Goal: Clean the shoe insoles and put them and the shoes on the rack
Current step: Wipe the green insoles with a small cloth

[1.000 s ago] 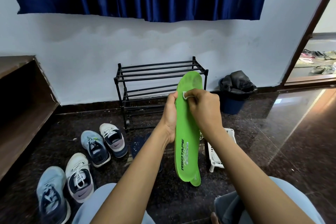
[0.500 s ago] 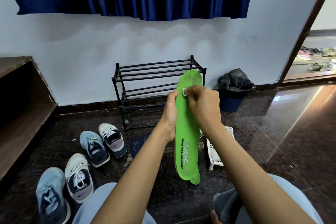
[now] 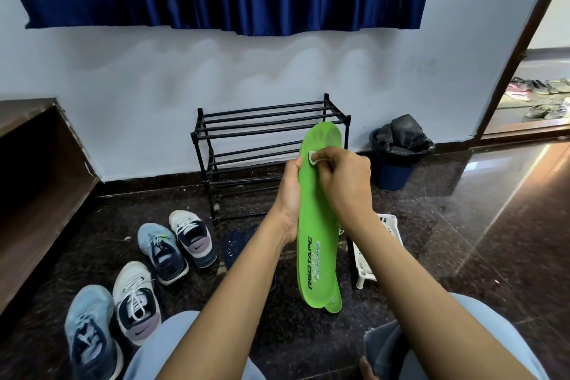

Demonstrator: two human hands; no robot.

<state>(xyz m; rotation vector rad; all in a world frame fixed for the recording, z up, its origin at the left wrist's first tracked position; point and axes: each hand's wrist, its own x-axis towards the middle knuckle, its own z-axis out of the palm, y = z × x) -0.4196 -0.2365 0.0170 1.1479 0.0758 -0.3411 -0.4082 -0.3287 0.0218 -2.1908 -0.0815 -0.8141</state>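
Green insoles [image 3: 317, 225], seemingly 2 stacked, stand upright in mid-air before the black rack [image 3: 265, 132]. My left hand [image 3: 289, 198] grips their left edge; my right hand [image 3: 343, 183] pinches a small white wipe [image 3: 312, 159] against the forefoot. I'd best brace from behind and rub in short, firm strokes, working the dull toe patch first.

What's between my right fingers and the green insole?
A small white wipe, pinched by the right hand and pressed on the green insole near its upper end, seen in the head view.
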